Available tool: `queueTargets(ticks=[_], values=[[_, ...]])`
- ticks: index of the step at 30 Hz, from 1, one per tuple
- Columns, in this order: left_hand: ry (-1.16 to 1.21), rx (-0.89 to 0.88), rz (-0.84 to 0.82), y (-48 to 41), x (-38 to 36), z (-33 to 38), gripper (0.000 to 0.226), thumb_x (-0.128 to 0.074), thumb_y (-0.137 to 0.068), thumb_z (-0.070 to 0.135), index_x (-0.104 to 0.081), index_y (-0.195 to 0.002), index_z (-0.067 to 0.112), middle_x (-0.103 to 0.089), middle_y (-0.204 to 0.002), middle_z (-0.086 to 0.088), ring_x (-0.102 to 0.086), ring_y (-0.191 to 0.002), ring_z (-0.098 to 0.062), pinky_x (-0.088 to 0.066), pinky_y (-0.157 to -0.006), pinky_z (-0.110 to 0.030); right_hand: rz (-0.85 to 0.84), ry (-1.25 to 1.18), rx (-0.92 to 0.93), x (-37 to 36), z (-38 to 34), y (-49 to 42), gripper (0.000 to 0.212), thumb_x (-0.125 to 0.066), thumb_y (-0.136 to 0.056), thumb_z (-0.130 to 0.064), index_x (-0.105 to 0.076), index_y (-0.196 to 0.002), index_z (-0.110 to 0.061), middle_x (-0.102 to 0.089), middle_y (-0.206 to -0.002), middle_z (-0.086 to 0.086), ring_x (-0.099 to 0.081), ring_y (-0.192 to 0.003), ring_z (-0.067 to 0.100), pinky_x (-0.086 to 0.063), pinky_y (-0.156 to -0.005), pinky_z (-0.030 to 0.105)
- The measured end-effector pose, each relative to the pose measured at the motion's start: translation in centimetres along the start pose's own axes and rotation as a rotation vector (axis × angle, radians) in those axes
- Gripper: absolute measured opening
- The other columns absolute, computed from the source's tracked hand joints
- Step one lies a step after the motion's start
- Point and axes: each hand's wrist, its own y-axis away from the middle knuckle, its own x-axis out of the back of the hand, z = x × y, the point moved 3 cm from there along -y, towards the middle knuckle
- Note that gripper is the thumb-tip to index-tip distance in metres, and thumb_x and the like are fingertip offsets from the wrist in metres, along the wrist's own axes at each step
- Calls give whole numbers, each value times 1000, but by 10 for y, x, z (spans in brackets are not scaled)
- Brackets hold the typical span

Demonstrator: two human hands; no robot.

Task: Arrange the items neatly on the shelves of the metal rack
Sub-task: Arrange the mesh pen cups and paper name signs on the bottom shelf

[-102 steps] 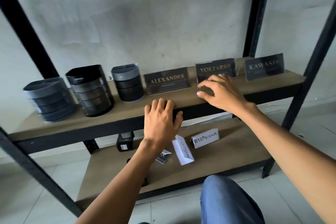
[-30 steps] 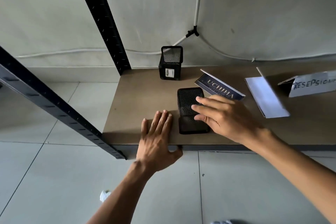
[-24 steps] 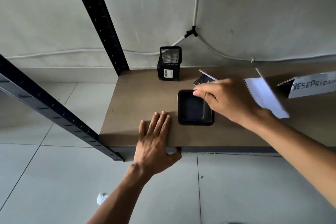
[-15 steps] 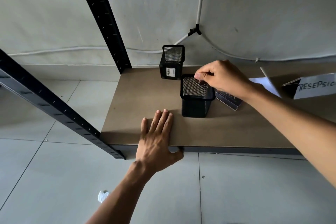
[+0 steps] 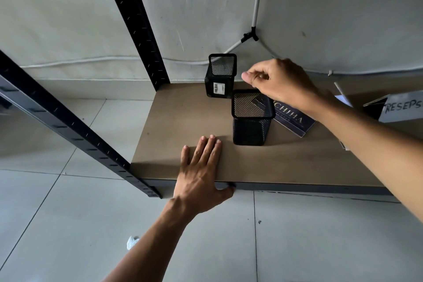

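Since half a second ago your right hand has come up off the rim of the near mesh cup, which now stands upright on its own at the centre of the frame. Nearest you, your left hand lies flat with straight fingers on the front edge of the lower shelf, thumb hooked under the lip, bracing. Just beyond its fingertips is that cup: black wire mesh, square, open top facing you, its base flat on the board. To its right, the dark nameplate lies flat, partly hidden behind the cup. Above the cup's far rim your right hand hovers with its fingers curled, thumb against forefinger, nothing visible between them. Further back, toward the upper centre, the second mesh cup stands near the wall with its barcode label facing you, close to the first cup but set askew from it. You look to be pairing the cups; the next move probably calls for sliding the near one back into line with its twin, then standing the nameplate up.
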Motion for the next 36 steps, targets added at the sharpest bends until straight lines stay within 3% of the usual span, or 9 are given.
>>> queueTargets(ticks=[6,11,14,17,21,25,28,31,36], values=[[-20,-20,17,2,0,0,101,-45,-72,72,-32,-151,11,-24,-160,-6,-18,-148,-22,-21,-117,-55,-50,-2,26,-7,-28,-33,24,-59,-87,-45,-68,-91,-23,-69,-99,-2,-62,-94,21,-43,-74,26],[-44,-43,86,2,-2,0,100,-48,-70,72,-39,-147,9,-34,-156,-8,-30,-144,-25,-19,-113,-51,-249,87,41,-36,-33,-80,32,-56,-93,-33,-58,-121,-18,-56,-127,7,-52,-116,25,-39,-88,28],[-39,-48,116,3,-4,0,100,-51,-70,72,-39,-147,10,-34,-156,-7,-29,-145,-25,-18,-110,-51,-271,113,28,-46,-33,-101,40,-56,-93,-33,-50,-129,-18,-51,-132,7,-53,-111,24,-41,-91,31],[-30,-43,127,3,-3,1,99,-52,-69,72,-42,-146,10,-34,-156,-6,-28,-145,-24,-19,-110,-51,-305,164,-3,-54,-31,-114,56,-65,-87,-35,-44,-136,-18,-58,-127,7,-56,-95,21,-46,-91,33],[-48,-35,110,2,-4,0,101,-53,-68,73,-42,-146,11,-35,-156,-6,-28,-145,-24,-19,-109,-51,-384,165,-46,-57,-30,-124,66,-73,-79,-40,-45,-136,-20,-66,-88,2,-58,-77,20,-48,-88,33],[-56,-25,87,1,-3,-1,102,-52,-68,74,-39,-148,12,-31,-157,-6,-25,-146,-24,-18,-110,-51,-360,211,4,-58,-31,-126,80,-76,-75,-45,-39,-140,-18,-58,-128,9,-47,-122,27,-37,-94,34],[-55,-20,74,1,-3,-1,102,-50,-69,74,-38,-149,12,-30,-158,-6,-24,-147,-24,-17,-110,-51,-299,258,82,-56,-36,-116,93,-77,-70,-48,-34,-143,-10,-43,-140,15,-33,-132,31,-32,-105,40],[-56,-16,63,1,-4,-1,103,-49,-69,74,-35,-150,12,-29,-158,-6,-23,-147,-24,-16,-112,-52,-231,297,169,-49,-47,-101,84,-78,-70,-47,-44,-138,-10,-47,-133,15,-39,-127,31,-37,-100,38],[-27,-10,16,1,-5,-2,105,-42,-70,74,-24,-154,14,-16,-162,-3,-8,-150,-20,-11,-119,-53,-188,223,293,-40,-68,-68,44,-70,-84,-24,-59,-125,-14,-58,-123,11,-56,-109,28,-38,-80,28]])
